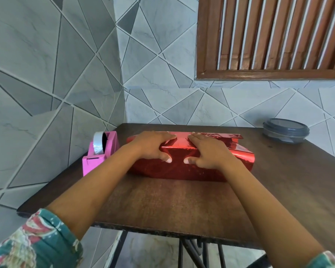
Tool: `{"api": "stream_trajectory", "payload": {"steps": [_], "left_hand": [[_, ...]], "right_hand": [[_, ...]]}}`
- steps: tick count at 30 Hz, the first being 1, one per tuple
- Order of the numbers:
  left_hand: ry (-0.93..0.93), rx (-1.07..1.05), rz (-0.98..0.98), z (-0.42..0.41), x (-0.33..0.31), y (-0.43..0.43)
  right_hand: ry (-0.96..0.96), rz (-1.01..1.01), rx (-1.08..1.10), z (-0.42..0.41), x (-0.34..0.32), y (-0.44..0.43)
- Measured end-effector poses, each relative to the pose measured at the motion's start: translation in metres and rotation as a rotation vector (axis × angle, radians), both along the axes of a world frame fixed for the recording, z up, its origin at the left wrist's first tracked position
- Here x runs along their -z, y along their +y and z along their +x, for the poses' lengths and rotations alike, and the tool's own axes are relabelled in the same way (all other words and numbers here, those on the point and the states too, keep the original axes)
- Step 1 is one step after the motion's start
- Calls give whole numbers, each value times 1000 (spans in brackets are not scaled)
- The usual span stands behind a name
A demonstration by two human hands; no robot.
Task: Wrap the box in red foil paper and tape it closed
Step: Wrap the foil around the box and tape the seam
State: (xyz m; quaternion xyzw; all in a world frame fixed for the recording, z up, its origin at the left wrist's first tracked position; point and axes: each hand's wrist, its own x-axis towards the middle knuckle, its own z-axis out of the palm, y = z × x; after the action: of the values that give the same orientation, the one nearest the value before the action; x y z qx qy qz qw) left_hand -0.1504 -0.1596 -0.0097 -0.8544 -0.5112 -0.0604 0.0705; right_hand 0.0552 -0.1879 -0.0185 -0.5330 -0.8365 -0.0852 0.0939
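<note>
A box covered in shiny red foil paper lies across the far half of the dark wooden table. My left hand lies flat on its top left part, fingers stretched over the top and thumb down the near side. My right hand mirrors it on the right, pressing the foil down. The paper stands loose and open at the right end. A pink tape dispenser with a roll of clear tape stands left of the box, close to my left forearm.
A dark grey lidded round container sits at the table's far right corner. Tiled walls close in behind and to the left. A wooden louvred shutter is above right. The table's near edge and metal legs show below.
</note>
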Motion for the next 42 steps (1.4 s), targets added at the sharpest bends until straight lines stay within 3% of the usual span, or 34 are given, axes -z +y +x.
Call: {"api": "stream_trajectory", "payload": {"steps": [3, 5, 9, 16, 20, 25, 32, 42], "left_hand": [[-324, -7, -78, -20, -7, -17], [-554, -130, -16, -44, -19, -30], [-705, -494, 203, -105, -37, -53], [-939, -940, -204, -141, -18, -69], [-1076, -1015, -325, -128, -8, -72], [-1068, -1037, -346, -114, -12, -72], [-1253, -1124, -457, -112, -5, -69], [-1645, -1051, -257, -96, 1, -72]], "right_hand": [[-11, -5, -5, 0, -1, 0], [-6, -10, -7, -1, -1, 0], [-1, -20, -11, -1, -2, 1], [-3, -33, 3, -1, -4, -2], [-2, -40, 7, -1, -4, -2], [16, -41, 7, 0, -4, -3], [35, -26, 4, 0, -1, -4], [31, 2, 11, -1, 0, -4]]}}
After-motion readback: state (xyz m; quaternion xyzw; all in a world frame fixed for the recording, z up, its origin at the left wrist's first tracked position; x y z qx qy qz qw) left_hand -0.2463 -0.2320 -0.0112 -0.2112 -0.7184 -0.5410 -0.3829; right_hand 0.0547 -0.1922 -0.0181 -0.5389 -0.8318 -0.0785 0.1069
